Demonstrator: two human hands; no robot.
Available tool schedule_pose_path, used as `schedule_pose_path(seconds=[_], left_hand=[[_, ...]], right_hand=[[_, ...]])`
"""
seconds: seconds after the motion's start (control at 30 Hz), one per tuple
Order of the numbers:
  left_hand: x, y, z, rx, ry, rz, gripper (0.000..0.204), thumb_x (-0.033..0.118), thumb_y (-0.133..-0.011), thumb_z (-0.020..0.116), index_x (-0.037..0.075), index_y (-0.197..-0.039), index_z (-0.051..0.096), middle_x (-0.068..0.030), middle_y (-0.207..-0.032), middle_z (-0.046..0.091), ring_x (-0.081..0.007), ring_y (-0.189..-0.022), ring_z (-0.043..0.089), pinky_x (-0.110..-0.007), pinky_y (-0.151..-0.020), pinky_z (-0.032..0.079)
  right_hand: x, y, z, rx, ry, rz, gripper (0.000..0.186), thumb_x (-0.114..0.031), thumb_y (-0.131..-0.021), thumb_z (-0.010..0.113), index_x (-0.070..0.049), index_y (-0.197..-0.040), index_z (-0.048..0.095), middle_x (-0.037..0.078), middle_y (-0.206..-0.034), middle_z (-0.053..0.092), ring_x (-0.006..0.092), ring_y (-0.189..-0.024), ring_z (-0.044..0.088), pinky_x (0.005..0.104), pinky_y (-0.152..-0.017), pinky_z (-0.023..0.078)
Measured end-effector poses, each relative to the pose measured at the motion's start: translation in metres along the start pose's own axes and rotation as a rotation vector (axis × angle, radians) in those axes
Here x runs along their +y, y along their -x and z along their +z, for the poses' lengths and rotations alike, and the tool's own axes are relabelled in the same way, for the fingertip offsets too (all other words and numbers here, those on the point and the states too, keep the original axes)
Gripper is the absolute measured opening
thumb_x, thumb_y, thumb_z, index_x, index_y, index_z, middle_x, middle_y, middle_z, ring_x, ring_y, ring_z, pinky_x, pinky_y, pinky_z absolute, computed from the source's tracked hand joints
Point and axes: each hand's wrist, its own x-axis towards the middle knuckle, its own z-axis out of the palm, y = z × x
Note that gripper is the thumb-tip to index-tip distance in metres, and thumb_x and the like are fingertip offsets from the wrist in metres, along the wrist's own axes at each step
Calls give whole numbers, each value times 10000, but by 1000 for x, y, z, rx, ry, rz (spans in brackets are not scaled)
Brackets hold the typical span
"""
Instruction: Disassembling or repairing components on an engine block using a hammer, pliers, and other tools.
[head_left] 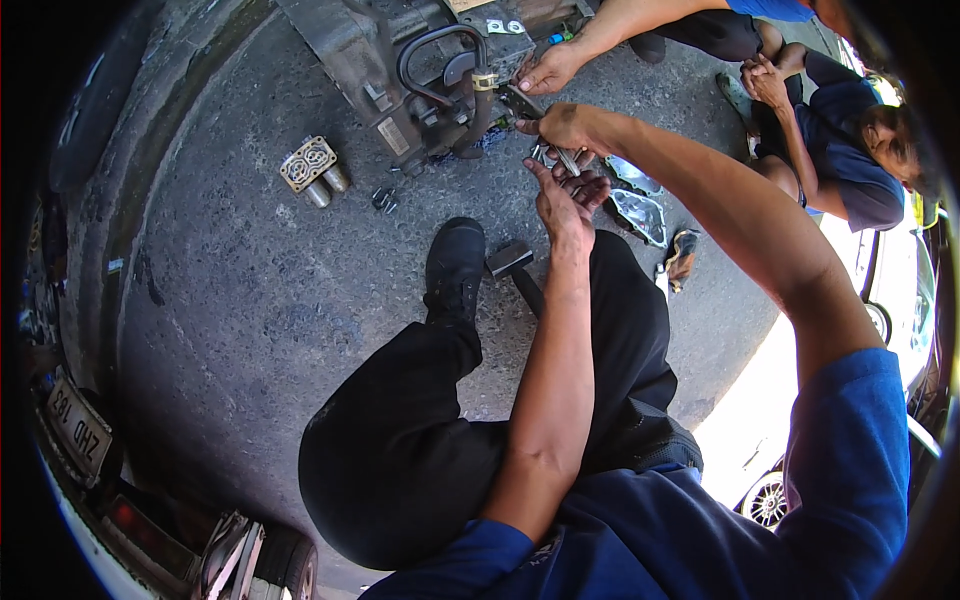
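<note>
My left hand (570,207) is turned palm up below my right hand, fingers curled around several slim silver bolts (568,160). Just above it my right hand (562,126) is closed, fingertips at the side of a large grey metal casing (350,65). What those fingers pinch is too small to make out. A thick bent hose (428,40) with a pale clamp (484,81) curves over the casing's end. From the upper right a co-worker's hand (550,70) reaches to the same spot, almost touching mine.
A hammer (510,258) lies between my feet. Left of it are small dark bolts (384,200) and a metal block with two cylinders (312,168). Metal covers (638,217) and a brown-black cloth-like item (682,257) lie right. Another person (835,160) sits at far right.
</note>
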Motion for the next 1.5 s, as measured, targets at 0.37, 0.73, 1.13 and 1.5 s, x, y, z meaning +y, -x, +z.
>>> schedule_pose_path(seconds=[0.37,0.73,1.13,1.5], left_hand=[[-17,26,37,20,4,131,423,515,-871,570,94,-837,540,27,-699,512,-76,-544,466,-192,-492,371],[-15,14,37,-227,526,25,130,242,-894,601,133,-950,558,42,-788,528,-65,-666,474,-189,-543,383],[-14,12,44,-187,629,-20,111,219,-897,583,116,-864,557,28,-764,517,-80,-650,474,-189,-543,399],[-25,6,19,-683,699,-148,264,346,-944,495,103,-856,547,-1,-724,521,-91,-596,476,-191,-441,378]], right_hand=[[-4,-7,-8,-44,81,-6,603,-610,-910,387,-25,-905,531,45,-688,530,164,-590,505,375,-506,433],[-6,6,-6,39,31,-35,573,-564,-905,468,-26,-726,548,59,-581,533,194,-479,490,359,-443,398],[-4,2,-11,-80,43,23,586,-536,-927,443,-31,-658,572,55,-543,561,148,-459,539,309,-372,398],[-4,-1,-12,-78,2,-43,519,-514,-915,486,-32,-734,557,59,-546,530,166,-456,512,335,-388,414]])
